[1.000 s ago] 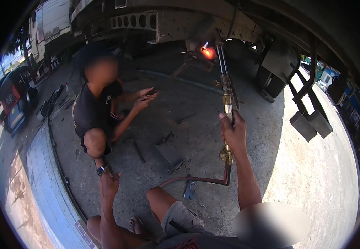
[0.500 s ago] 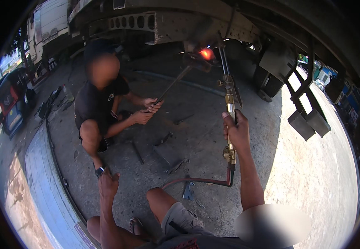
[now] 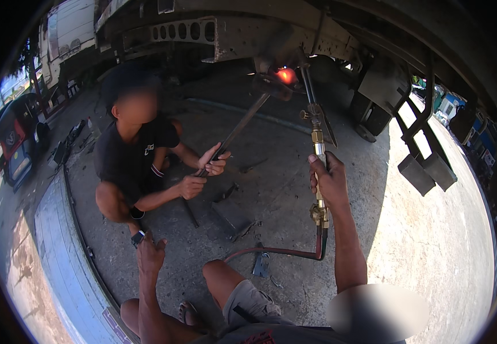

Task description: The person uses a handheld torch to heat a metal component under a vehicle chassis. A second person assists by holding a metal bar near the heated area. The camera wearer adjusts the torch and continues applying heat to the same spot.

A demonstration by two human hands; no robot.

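Observation:
My right hand [image 3: 328,180] grips a brass-and-silver cutting torch [image 3: 319,143], its long tubes reaching up beside a red-hot glowing spot [image 3: 287,76] under the vehicle's steel frame [image 3: 271,34]. Red and dark hoses [image 3: 277,250] hang from its lower end. My left hand [image 3: 151,255] is low at the left, fingers curled by a small black-and-silver thing that I cannot make out clearly. A crouching co-worker [image 3: 119,160] grips a long dark bar [image 3: 242,120] with both hands, its upper end at the metal just left of and below the glow.
Steel plate scraps [image 3: 231,218], a blue-grey tool [image 3: 260,264] and a long pipe [image 3: 254,117] lie on the concrete. A long pale panel [image 3: 67,241] runs along the left. Hanging steps [image 3: 437,172] are at the right; a small dark vehicle [image 3: 16,143] stands far left.
The co-worker has raised a long bar to the hot metal, hands shifting along it. The bright flame seen earlier no longer shows. My torch hand has moved very slightly right; my left hand stays put.

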